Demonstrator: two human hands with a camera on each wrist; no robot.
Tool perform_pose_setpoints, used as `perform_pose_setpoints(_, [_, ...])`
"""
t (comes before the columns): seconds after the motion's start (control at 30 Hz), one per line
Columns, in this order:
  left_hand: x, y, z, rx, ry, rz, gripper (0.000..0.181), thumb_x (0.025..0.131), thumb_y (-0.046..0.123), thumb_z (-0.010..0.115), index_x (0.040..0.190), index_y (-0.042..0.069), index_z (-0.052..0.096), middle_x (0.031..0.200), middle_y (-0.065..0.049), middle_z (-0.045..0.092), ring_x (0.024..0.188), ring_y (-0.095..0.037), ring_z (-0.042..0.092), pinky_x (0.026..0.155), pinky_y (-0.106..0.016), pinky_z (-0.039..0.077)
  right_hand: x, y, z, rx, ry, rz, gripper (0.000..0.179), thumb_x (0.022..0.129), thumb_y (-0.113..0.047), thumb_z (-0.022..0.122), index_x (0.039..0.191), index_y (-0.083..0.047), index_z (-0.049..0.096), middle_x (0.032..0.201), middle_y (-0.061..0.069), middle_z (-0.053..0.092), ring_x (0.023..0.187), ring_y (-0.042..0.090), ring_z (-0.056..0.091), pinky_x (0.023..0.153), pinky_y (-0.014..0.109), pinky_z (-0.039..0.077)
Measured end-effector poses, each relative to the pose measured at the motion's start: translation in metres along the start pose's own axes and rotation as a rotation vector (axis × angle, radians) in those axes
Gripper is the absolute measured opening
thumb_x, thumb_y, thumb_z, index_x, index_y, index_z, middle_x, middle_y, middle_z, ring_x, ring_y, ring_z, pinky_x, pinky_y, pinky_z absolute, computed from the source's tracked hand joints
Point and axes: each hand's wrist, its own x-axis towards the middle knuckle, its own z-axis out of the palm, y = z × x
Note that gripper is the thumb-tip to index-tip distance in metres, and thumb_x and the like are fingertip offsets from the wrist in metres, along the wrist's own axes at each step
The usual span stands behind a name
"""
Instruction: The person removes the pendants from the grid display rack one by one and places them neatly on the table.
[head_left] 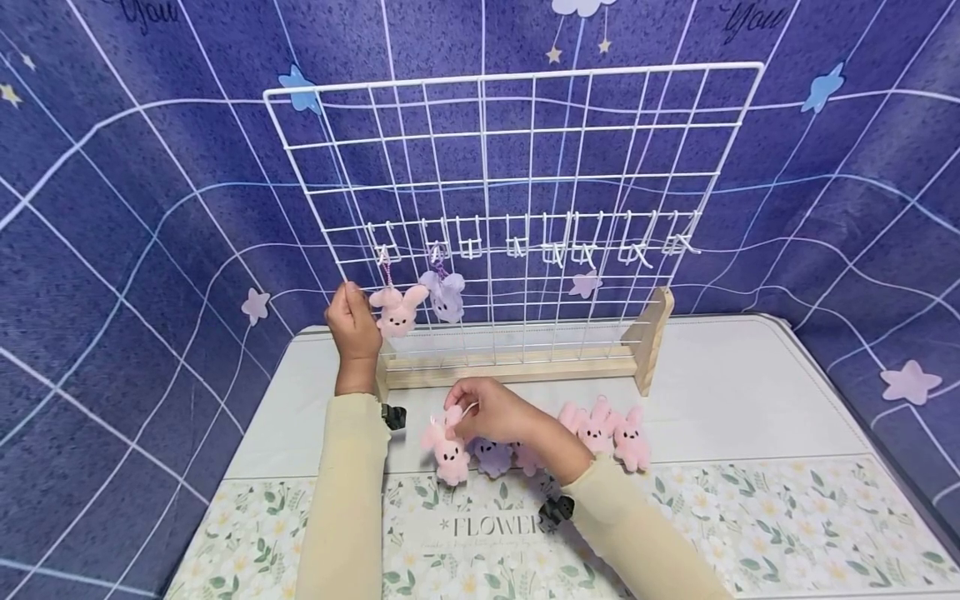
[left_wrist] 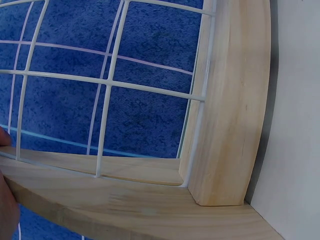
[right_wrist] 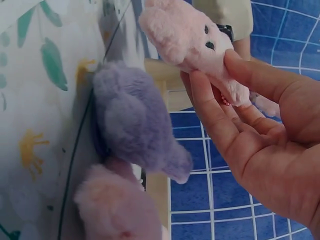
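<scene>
My left hand (head_left: 354, 329) grips the left wooden upright (left_wrist: 125, 205) of a white wire grid rack (head_left: 483, 79); its fingers show at the edge of the left wrist view. Beside that hand a pink bunny plush keychain (head_left: 397, 314) and a purple one (head_left: 447, 297) hang from hooks. Low in front of the rack, my right hand (head_left: 491, 410) pinches another pink bunny plush keychain (right_wrist: 187, 37) at its head and ear, between thumb and fingers. A purple bunny plush (right_wrist: 132, 115) and a pink one (right_wrist: 120, 205) lie close by, partly behind this hand in the head view.
Several more white hooks (head_left: 516, 247) run along the grid to the right. Pink bunny plushes (head_left: 632, 442) lie right of my right wrist. A wooden bar (head_left: 510, 371) joins the rack's feet on the white table (head_left: 735, 375). A floral mat (head_left: 750, 525) covers the front.
</scene>
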Motion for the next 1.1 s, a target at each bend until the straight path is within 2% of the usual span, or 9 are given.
perform_pose_setpoints(0.27, [-0.001, 0.001, 0.0, -0.003, 0.002, -0.004, 0.038, 0.107, 0.001, 0.043, 0.072, -0.013, 0.043, 0.06, 0.024, 0.039, 0.054, 0.011, 0.034, 0.055, -0.012, 0.026, 0.004, 0.01, 0.004, -0.031, 0.001, 0.019, 0.027, 0.088, 0.006, 0.077, 0.111, 0.001, 0.065, 0.098, 0.013, 0.067, 0.074, 0.016, 0.072, 0.072, 0.036, 0.065])
perform_pose_setpoints(0.43, [-0.001, 0.001, 0.0, -0.012, -0.002, -0.008, 0.038, 0.107, 0.002, 0.042, 0.072, -0.013, 0.043, 0.06, 0.025, 0.039, 0.054, 0.011, 0.035, 0.055, -0.012, 0.026, 0.005, 0.014, 0.006, -0.113, 0.004, 0.042, 0.025, 0.09, 0.002, 0.078, 0.111, -0.003, 0.066, 0.09, 0.007, 0.069, 0.071, 0.02, 0.072, 0.064, 0.029, 0.06])
perform_pose_setpoints(0.7, [-0.001, -0.002, 0.0, -0.012, -0.003, -0.008, 0.039, 0.107, 0.002, 0.042, 0.072, -0.013, 0.043, 0.06, 0.026, 0.038, 0.054, 0.01, 0.034, 0.055, -0.012, 0.025, 0.007, 0.017, 0.01, -0.237, 0.018, 0.033, 0.024, 0.091, -0.002, 0.079, 0.111, -0.006, 0.067, 0.082, 0.0, 0.067, 0.066, 0.01, 0.061, 0.061, 0.022, 0.05])
perform_pose_setpoints(0.87, [-0.001, -0.002, 0.0, -0.018, -0.006, -0.012, 0.038, 0.107, 0.002, 0.042, 0.072, -0.013, 0.043, 0.06, 0.026, 0.038, 0.054, 0.01, 0.034, 0.055, -0.012, 0.025, 0.007, 0.018, 0.012, -0.31, 0.04, 0.022, 0.024, 0.092, -0.002, 0.078, 0.114, -0.006, 0.07, 0.093, 0.004, 0.069, 0.069, 0.01, 0.054, 0.063, 0.022, 0.046])
perform_pose_setpoints(0.97, [0.0, 0.001, 0.0, -0.019, -0.008, -0.012, 0.038, 0.107, 0.002, 0.042, 0.072, -0.013, 0.043, 0.06, 0.025, 0.038, 0.054, 0.01, 0.034, 0.055, -0.012, 0.025, 0.007, 0.018, 0.013, -0.346, 0.051, 0.018, 0.029, 0.091, 0.0, 0.078, 0.119, -0.004, 0.07, 0.108, 0.009, 0.071, 0.076, 0.011, 0.056, 0.068, 0.024, 0.048])
perform_pose_setpoints(1.1, [0.0, 0.003, 0.0, -0.019, -0.006, -0.01, 0.038, 0.107, 0.001, 0.042, 0.071, -0.013, 0.042, 0.06, 0.023, 0.038, 0.054, 0.01, 0.034, 0.055, -0.012, 0.025, 0.007, 0.017, 0.014, -0.38, 0.068, 0.007, 0.033, 0.09, 0.0, 0.079, 0.122, -0.001, 0.069, 0.117, 0.013, 0.072, 0.089, 0.016, 0.062, 0.08, 0.029, 0.052])
